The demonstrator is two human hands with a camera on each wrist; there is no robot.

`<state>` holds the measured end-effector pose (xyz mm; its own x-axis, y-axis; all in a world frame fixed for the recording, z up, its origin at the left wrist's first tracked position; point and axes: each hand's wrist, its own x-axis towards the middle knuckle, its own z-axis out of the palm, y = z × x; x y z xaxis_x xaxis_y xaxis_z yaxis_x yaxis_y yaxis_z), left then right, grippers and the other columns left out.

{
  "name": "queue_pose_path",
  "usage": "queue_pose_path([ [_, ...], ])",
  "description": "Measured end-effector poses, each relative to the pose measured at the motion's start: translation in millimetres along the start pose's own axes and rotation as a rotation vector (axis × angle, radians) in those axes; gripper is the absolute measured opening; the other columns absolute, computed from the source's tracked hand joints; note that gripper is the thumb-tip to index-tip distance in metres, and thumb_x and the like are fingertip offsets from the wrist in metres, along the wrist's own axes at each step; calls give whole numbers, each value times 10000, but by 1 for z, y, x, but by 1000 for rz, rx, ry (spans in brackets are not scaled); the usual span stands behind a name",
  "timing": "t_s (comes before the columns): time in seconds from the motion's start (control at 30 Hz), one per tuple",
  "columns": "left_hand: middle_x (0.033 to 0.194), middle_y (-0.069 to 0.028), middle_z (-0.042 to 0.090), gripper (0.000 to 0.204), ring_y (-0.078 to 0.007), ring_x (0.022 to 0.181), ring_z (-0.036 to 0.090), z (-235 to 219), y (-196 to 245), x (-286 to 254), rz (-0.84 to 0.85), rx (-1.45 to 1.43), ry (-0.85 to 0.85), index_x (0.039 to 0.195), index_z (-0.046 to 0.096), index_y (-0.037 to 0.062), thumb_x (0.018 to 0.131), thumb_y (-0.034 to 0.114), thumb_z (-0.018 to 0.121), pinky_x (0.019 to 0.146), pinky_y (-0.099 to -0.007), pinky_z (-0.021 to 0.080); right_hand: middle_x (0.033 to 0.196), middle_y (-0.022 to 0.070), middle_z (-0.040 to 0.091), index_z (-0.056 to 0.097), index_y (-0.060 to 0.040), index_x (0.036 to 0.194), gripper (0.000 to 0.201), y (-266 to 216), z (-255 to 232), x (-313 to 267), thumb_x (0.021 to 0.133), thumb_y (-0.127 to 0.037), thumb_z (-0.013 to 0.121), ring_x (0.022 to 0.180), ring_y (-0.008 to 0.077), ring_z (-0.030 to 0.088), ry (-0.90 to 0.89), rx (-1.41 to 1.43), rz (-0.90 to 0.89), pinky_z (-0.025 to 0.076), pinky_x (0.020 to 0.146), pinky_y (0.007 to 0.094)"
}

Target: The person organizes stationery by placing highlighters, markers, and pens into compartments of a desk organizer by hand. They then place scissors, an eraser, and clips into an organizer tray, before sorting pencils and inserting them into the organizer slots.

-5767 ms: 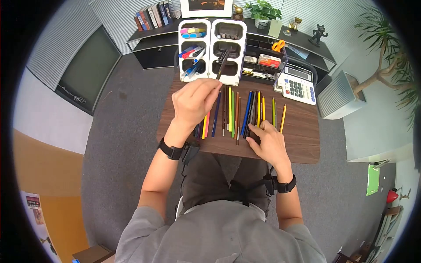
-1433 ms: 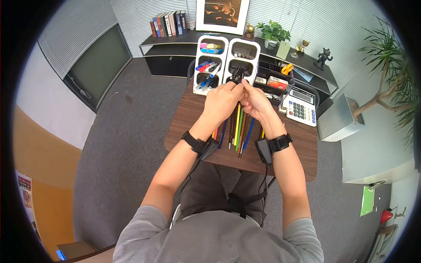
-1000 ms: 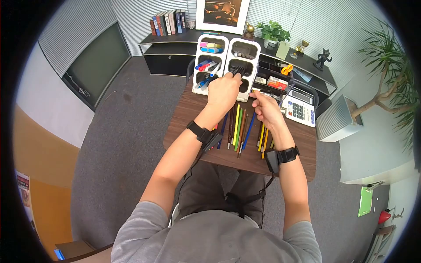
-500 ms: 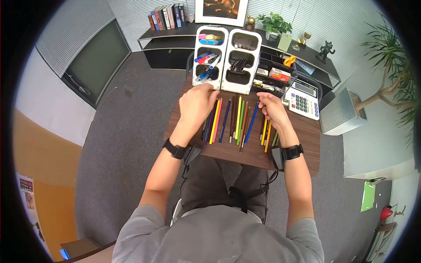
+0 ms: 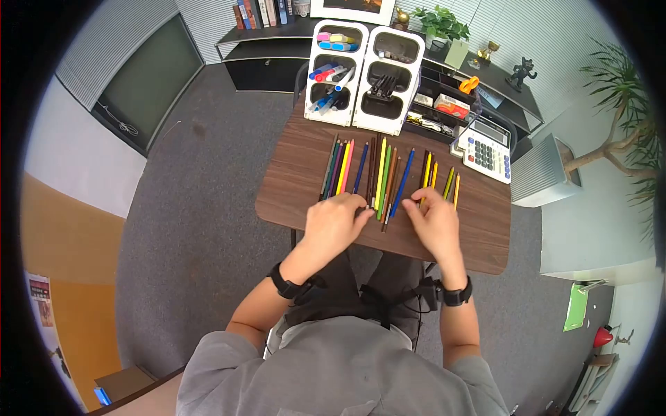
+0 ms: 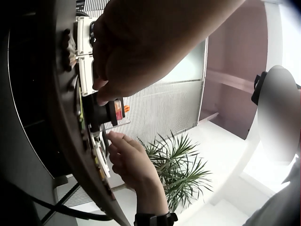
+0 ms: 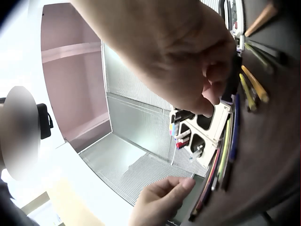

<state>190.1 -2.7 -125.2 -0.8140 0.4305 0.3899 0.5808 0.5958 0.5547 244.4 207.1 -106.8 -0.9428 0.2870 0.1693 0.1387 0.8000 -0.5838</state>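
In the head view several coloured pencils, among them a blue pencil (image 5: 404,182) and a pink pencil (image 5: 347,166), lie side by side on the wooden table. The left hand (image 5: 333,223) is over the near ends of the left pencils, thumb and fingers loosely bent, with nothing seen in its grasp. To the right, the right hand (image 5: 437,225) hovers at the near ends of the yellow pencils (image 5: 429,170), its thumb and index finger apart. Whether either hand touches a pencil cannot be told. Black pens (image 5: 383,85) lie in the white organizer's (image 5: 359,125) right column.
Markers (image 5: 333,73) fill the organizer's left column. Right of it stand a black desk tray (image 5: 437,90) with orange scissors (image 5: 470,84) and a calculator (image 5: 487,154). The table's rounded near edge (image 5: 479,267) faces the person. A shelf, plants and figurines are behind.
Both hands have come down from near the organizer toward the table's near edge. The black pens lie in the organizer, where the left hand was a second ago. More pencils on the right are uncovered.
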Motion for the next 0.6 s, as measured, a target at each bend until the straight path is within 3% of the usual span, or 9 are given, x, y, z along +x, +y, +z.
queue_pose_path([
  [0.13, 734, -64, 660, 171, -271, 670, 671, 23, 4, -1, 26, 20, 52, 863, 695, 85, 841, 246, 749, 585, -379, 526, 704, 93, 639, 646, -91, 990, 248, -16, 28, -16, 847, -265, 749, 664, 299, 667, 12, -45, -39, 504, 587, 419],
  [0.23, 777, -81, 671, 155, -281, 698, 680, 27, 6, 5, 0, 93, 114, 874, 681, 73, 851, 218, 732, 596, -388, 532, 844, 119, 647, 630, -113, 1099, 247, -17, 47, -17, 876, -199, 695, 722, 319, 676, 174, -98, -218, 523, 601, 431],
  [0.6, 775, -132, 675, 188, -318, 686, 690, 34, 5, 13, -95, 158, 48, 865, 664, 26, 814, 198, 720, 603, -401, 553, 815, 100, 591, 710, -161, 1161, 295, -20, 48, -16, 868, -161, 670, 709, 289, 664, 149, -231, -241, 537, 607, 413],
])
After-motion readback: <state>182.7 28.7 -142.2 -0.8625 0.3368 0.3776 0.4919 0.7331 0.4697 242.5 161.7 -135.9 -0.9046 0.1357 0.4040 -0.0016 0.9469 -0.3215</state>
